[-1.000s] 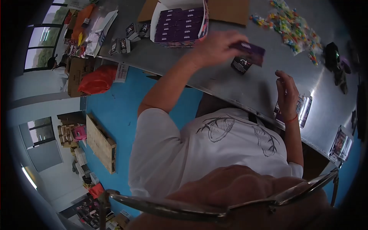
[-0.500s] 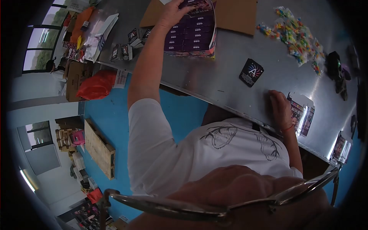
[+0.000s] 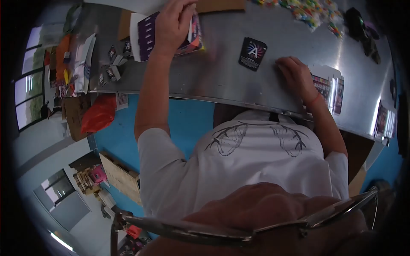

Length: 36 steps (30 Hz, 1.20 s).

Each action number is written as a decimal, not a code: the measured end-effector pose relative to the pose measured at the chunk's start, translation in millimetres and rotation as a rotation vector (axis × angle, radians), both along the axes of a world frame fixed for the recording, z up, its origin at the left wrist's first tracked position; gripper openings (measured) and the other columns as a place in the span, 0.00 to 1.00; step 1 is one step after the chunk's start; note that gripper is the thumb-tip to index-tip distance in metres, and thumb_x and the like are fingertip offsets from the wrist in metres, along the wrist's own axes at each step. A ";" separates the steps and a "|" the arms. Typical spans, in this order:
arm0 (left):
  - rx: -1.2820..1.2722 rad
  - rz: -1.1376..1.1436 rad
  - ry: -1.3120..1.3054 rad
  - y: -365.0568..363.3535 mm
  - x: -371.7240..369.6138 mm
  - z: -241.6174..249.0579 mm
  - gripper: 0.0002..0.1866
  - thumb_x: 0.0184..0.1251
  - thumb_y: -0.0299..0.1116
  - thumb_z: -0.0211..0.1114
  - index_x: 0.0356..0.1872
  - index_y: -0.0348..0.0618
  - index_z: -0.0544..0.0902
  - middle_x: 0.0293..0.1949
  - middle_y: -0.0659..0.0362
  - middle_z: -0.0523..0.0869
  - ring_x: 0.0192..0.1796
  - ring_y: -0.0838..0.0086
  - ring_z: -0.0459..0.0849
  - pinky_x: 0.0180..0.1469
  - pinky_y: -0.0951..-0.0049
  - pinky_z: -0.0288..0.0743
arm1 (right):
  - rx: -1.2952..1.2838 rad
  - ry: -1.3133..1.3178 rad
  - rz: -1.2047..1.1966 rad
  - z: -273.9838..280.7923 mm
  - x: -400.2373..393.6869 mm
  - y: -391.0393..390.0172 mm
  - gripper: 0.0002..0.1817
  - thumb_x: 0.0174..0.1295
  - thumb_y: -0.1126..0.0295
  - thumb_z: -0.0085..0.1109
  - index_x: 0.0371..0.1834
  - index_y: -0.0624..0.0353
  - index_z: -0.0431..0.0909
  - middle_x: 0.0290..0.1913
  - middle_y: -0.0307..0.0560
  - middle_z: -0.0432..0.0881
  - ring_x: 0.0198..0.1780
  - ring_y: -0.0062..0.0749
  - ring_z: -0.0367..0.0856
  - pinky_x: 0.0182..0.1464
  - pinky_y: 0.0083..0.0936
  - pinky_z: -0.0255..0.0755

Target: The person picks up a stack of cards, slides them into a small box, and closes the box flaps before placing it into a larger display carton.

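Note:
My left hand point(image 3: 173, 30) is on a tilted purple display box point(image 3: 149, 32) with a white inner side, near the far edge of the view. Its fingers are bent round the box's upper part, though their tips are partly hidden. A black card stack point(image 3: 253, 53) marked with a large "A" lies flat on the metal table point(image 3: 230, 87), right of the box. My right hand point(image 3: 299, 79) rests on the table just right of the cards, fingers loosely curved and holding nothing. Close beside it is a flat printed carton point(image 3: 328, 89), partly behind my wrist.
Small black packs point(image 3: 112, 68) lie left of the box. Colourful candy-like packets point(image 3: 309, 15) and a dark item point(image 3: 361, 34) are at the far right. Another printed pack point(image 3: 385, 121) sits at the right edge. A red bag point(image 3: 98, 113) is beyond the table's left side.
The purple box has turned and tilted leftwards, with my left hand now lower on it. The whole view has shifted. My right hand still rests near the cards.

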<state>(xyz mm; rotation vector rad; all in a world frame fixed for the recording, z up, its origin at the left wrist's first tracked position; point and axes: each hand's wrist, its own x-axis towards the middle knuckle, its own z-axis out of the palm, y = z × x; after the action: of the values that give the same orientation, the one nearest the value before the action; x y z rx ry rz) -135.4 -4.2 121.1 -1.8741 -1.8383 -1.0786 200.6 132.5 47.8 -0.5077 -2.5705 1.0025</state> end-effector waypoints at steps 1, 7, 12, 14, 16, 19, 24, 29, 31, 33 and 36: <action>-0.008 -0.029 -0.026 -2.1 30.0 -5.5 0.09 0.68 0.28 0.63 0.47 0.42 0.82 0.43 0.57 0.85 0.38 0.75 0.84 0.38 0.77 0.76 | 0.022 0.032 0.015 -4.0 -4.2 4.7 0.08 0.65 0.71 0.55 0.44 0.60 0.79 0.39 0.53 0.81 0.42 0.52 0.80 0.44 0.40 0.75; -0.348 -0.038 -0.512 8.0 123.7 -88.8 0.22 0.56 0.35 0.72 0.53 0.45 0.78 0.44 0.55 0.80 0.43 0.61 0.81 0.44 0.66 0.77 | 0.154 0.066 -0.066 -30.2 -40.8 23.2 0.10 0.62 0.67 0.58 0.44 0.57 0.80 0.39 0.51 0.81 0.44 0.49 0.80 0.44 0.41 0.76; -0.477 0.144 -0.324 9.2 138.5 -108.0 0.43 0.45 0.43 0.79 0.63 0.40 0.69 0.53 0.49 0.73 0.57 0.52 0.72 0.60 0.57 0.68 | 0.347 -0.027 -0.089 -27.7 -62.6 13.4 0.12 0.61 0.68 0.59 0.46 0.57 0.80 0.41 0.48 0.79 0.45 0.47 0.78 0.44 0.39 0.76; -0.473 0.150 -0.332 9.3 140.2 -109.5 0.43 0.45 0.43 0.79 0.63 0.39 0.68 0.53 0.49 0.74 0.57 0.52 0.72 0.60 0.57 0.68 | 0.351 -0.018 -0.089 -30.9 -65.6 9.5 0.11 0.60 0.68 0.59 0.45 0.57 0.80 0.41 0.48 0.78 0.44 0.47 0.78 0.44 0.39 0.76; -0.464 0.156 -0.343 9.5 141.1 -110.9 0.44 0.45 0.43 0.79 0.64 0.38 0.68 0.53 0.50 0.74 0.57 0.52 0.72 0.61 0.56 0.68 | 0.360 -0.010 -0.085 -29.7 -65.1 7.0 0.11 0.60 0.68 0.60 0.45 0.57 0.80 0.41 0.48 0.77 0.44 0.47 0.78 0.44 0.38 0.76; -0.439 0.148 -0.338 5.5 140.7 -114.0 0.44 0.44 0.42 0.79 0.64 0.40 0.68 0.54 0.50 0.74 0.57 0.53 0.72 0.60 0.57 0.68 | 0.344 0.058 -0.110 -20.4 -58.9 -2.0 0.12 0.59 0.69 0.61 0.46 0.57 0.80 0.42 0.48 0.77 0.44 0.47 0.77 0.44 0.38 0.76; -0.320 0.103 -0.421 2.7 144.4 -119.1 0.42 0.43 0.38 0.79 0.63 0.45 0.70 0.55 0.52 0.74 0.56 0.53 0.72 0.59 0.57 0.68 | 0.437 0.090 -0.065 -12.3 -49.0 -8.7 0.18 0.58 0.71 0.61 0.53 0.59 0.77 0.45 0.49 0.77 0.45 0.45 0.76 0.46 0.35 0.75; -0.321 0.096 -0.500 0.7 148.2 -117.4 0.41 0.43 0.37 0.80 0.62 0.45 0.70 0.55 0.52 0.74 0.56 0.54 0.72 0.60 0.57 0.67 | 0.500 0.068 -0.063 -4.8 -43.2 -15.3 0.21 0.53 0.70 0.59 0.53 0.58 0.76 0.47 0.46 0.76 0.48 0.41 0.76 0.47 0.34 0.75; -0.298 0.090 -0.488 0.5 148.1 -117.4 0.41 0.43 0.37 0.80 0.62 0.45 0.70 0.55 0.52 0.74 0.56 0.54 0.72 0.60 0.57 0.67 | 0.519 0.061 -0.058 -2.2 -41.6 -18.0 0.22 0.52 0.70 0.59 0.53 0.58 0.76 0.48 0.46 0.76 0.49 0.41 0.75 0.47 0.34 0.75; -0.320 0.103 -0.458 0.1 148.0 -116.9 0.41 0.43 0.37 0.80 0.62 0.45 0.70 0.55 0.52 0.74 0.56 0.54 0.72 0.59 0.57 0.67 | 0.524 0.058 -0.046 1.5 -39.6 -20.9 0.23 0.51 0.70 0.59 0.54 0.58 0.76 0.50 0.46 0.75 0.50 0.40 0.75 0.47 0.34 0.75; -0.324 0.123 -0.435 0.4 149.3 -114.5 0.41 0.43 0.37 0.80 0.62 0.45 0.70 0.55 0.52 0.74 0.56 0.53 0.72 0.59 0.57 0.67 | 0.525 0.047 -0.030 3.8 -38.2 -21.1 0.23 0.52 0.70 0.59 0.55 0.57 0.76 0.51 0.46 0.74 0.50 0.40 0.75 0.47 0.34 0.75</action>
<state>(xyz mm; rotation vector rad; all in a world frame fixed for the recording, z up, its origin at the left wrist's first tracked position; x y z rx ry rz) 13.9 -3.8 6.5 -1.7559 -2.4668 -1.2852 162.3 111.4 51.6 -0.3681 -2.6268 0.2950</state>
